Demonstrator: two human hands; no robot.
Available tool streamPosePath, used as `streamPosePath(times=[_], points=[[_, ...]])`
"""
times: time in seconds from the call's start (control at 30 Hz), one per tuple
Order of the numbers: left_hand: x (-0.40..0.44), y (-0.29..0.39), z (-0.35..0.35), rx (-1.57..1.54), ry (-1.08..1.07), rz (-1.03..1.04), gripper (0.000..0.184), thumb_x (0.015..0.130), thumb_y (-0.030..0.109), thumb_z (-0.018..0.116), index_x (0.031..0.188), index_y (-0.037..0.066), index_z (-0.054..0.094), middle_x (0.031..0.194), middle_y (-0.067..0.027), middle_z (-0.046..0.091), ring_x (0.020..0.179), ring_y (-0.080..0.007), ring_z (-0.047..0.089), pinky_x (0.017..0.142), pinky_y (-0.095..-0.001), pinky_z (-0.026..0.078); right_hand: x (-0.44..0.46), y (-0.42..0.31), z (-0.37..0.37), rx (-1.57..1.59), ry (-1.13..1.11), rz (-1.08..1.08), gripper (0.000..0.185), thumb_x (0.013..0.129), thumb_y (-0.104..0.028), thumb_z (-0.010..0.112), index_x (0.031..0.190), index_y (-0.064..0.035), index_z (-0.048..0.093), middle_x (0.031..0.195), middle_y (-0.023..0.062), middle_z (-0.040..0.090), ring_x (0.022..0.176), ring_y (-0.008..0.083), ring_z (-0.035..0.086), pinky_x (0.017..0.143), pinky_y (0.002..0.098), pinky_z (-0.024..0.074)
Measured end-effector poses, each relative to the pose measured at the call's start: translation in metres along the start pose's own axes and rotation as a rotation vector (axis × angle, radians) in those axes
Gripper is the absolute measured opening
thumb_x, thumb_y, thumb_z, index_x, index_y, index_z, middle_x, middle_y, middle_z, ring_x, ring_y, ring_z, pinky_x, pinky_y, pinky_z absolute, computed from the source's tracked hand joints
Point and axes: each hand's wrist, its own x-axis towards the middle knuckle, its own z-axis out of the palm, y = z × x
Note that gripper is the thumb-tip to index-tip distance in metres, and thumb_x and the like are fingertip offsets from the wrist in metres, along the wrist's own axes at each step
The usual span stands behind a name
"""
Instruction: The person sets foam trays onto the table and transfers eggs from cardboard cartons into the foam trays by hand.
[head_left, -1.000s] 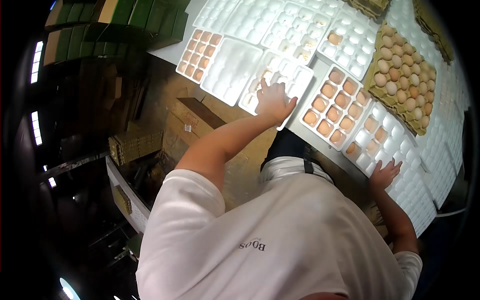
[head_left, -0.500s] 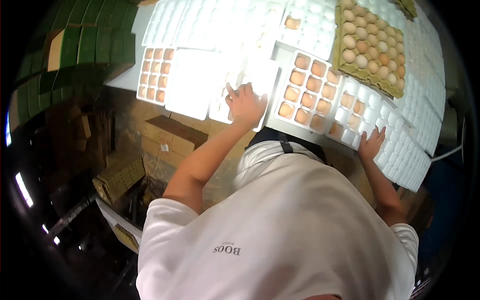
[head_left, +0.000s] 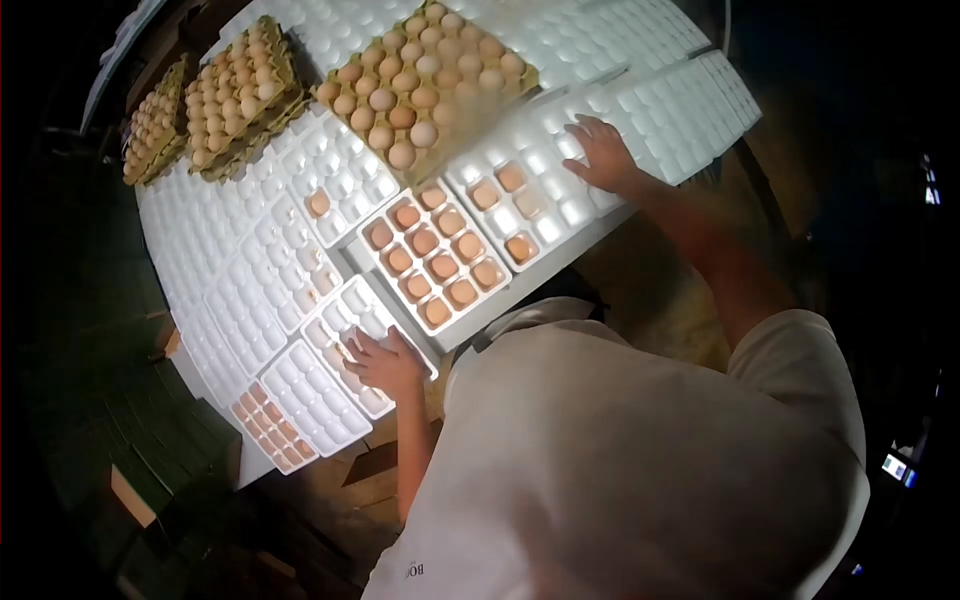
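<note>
My left hand point(head_left: 386, 365) rests with fingers spread over the near half of a white plastic tray point(head_left: 352, 297). What lies under its fingertips is partly hidden. Reaching out to the right, my right hand point(head_left: 606, 155) has its fingers apart over the right part of another white tray point(head_left: 574, 212), holding nothing I can see. A few brown eggs point(head_left: 510, 177) sit in that tray's left cups. Between my hands stands a white tray point(head_left: 478, 308) with brown eggs in its cups.
A yellowish pulp flat point(head_left: 425, 165) full of eggs lies on the trays ahead. Two more egg-filled flats point(head_left: 290, 100) sit at the back left. Stacked white trays point(head_left: 680, 110) extend right. A small egg-filled tray point(head_left: 290, 465) is at the left, near green boxes point(head_left: 165, 430).
The view has swung round to the right and the glare is gone. My left hand is still over its tray; my right hand is still spread over the right-hand trays.
</note>
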Motion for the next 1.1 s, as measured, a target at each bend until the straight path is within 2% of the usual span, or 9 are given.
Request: streamPosePath(times=[0.07,0.17,0.3,0.5,0.6,0.7,0.8,0.9,1.1], points=[[-0.001,-0.014,0.012,-0.034,0.08,0.074,0.076,0.1,0.059,0.056,0.157,0.009,0.043,0.162,-0.0217,0.039,0.148,-0.0546,0.025,0.112,-0.0716,0.028,-0.012,0.002,0.033,-0.034,0.058,-0.046,0.06,0.096,-0.039,0.069,0.147,-0.0094,0.055,0.156,0.0255,0.045,0.142,0.0459,0.044,0.119,0.0545,0.0341],[0.004,-0.037,-0.004,-0.332,0.042,0.31,0.063,0.094,0.034,0.073,0.148,0.008,0.053,0.152,-0.0322,0.045,0.145,-0.0545,0.032,0.123,-0.064,0.019,-0.01,0.022,0.054,-0.015,0.141,-0.149,0.047,0.099,-0.03,0.068,0.14,-0.0084,0.062,0.154,0.0302,0.048,0.137,0.0499,0.05,0.114,0.0551,0.0415],[-0.026,-0.054,-0.069,-0.367,0.188,0.365,0.038,0.092,0.02,0.072,0.128,0.009,0.068,0.146,-0.0213,0.054,0.143,-0.0501,0.036,0.119,-0.0603,0.028,-0.009,0.038,0.059,-0.085,0.06,-0.152,0.034,0.105,-0.027,0.062,0.13,-0.0058,0.069,0.155,0.0295,0.048,0.137,0.0463,0.052,0.114,0.0466,0.0435],[-0.115,-0.148,-0.053,-0.395,0.439,0.018,0.012,0.096,0.007,0.067,0.107,0.004,0.071,0.098,-0.0064,0.069,0.093,-0.0246,0.061,0.086,-0.0388,0.047,-0.006,0.059,0.069,-0.128,0.025,-0.204,0.036,0.106,-0.031,0.058,0.121,-0.002,0.073,0.155,0.0321,0.047,0.14,0.0477,0.048,0.117,0.0474,0.0393],[-0.173,-0.173,-0.054,-0.9,-0.218,-0.523,0.017,0.101,0.018,0.07,0.097,0.002,0.069,0.084,-0.0008,0.063,0.081,-0.0119,0.055,0.075,-0.0292,0.045,-0.004,0.059,0.069,-0.126,0.032,-0.221,0.038,0.107,-0.032,0.056,0.121,-0.0015,0.073,0.154,0.0334,0.046,0.14,0.0492,0.047,0.118,0.0482,0.0378],[-0.202,-0.142,-0.063,-1.237,-0.616,-0.469,0.031,0.103,0.028,0.069,0.085,0.003,0.066,0.076,0.005,0.053,0.074,-0.006,0.045,0.069,-0.0256,0.041,-0.005,0.051,0.064,-0.129,-0.002,-0.191,0.04,0.108,-0.032,0.054,0.123,0.0013,0.072,0.154,0.0353,0.046,0.141,0.0498,0.045,0.12,0.0477,0.0354],[-0.223,-0.106,-0.042,-1.144,-0.742,-0.437,0.031,0.105,0.03,0.065,0.097,0.001,0.071,0.091,0.0019,0.065,0.089,-0.0103,0.057,0.085,-0.0309,0.049,-0.004,0.05,0.065,-0.112,-0.002,-0.177,0.042,0.108,-0.033,0.053,0.122,0.0014,0.072,0.155,0.0351,0.044,0.142,0.0499,0.044,0.12,0.0478,0.0348],[-0.224,-0.092,-0.033,-1.221,-0.551,-0.472,0.042,0.106,0.029,0.065,0.073,0.007,0.05,0.074,0.0077,0.041,0.072,-0.0064,0.037,0.063,-0.0273,0.037,-0.004,0.051,0.064,-0.127,-0.016,-0.179,0.043,0.108,-0.034,0.053,0.122,0.0014,0.072,0.156,0.0352,0.043,0.142,0.0503,0.043,0.12,0.0477,0.0346],[-0.196,-0.101,-0.04,-1.106,-0.17,-0.321,0.046,0.107,0.026,0.063,0.074,0.003,0.041,0.072,0.0017,0.033,0.071,-0.0102,0.033,0.062,-0.0319,0.035,-0.003,0.053,0.068,-0.122,-0.029,-0.148,0.042,0.108,-0.037,0.053,0.121,-0.0018,0.073,0.158,0.0329,0.041,0.144,0.0486,0.042,0.12,0.0481,0.0352]])
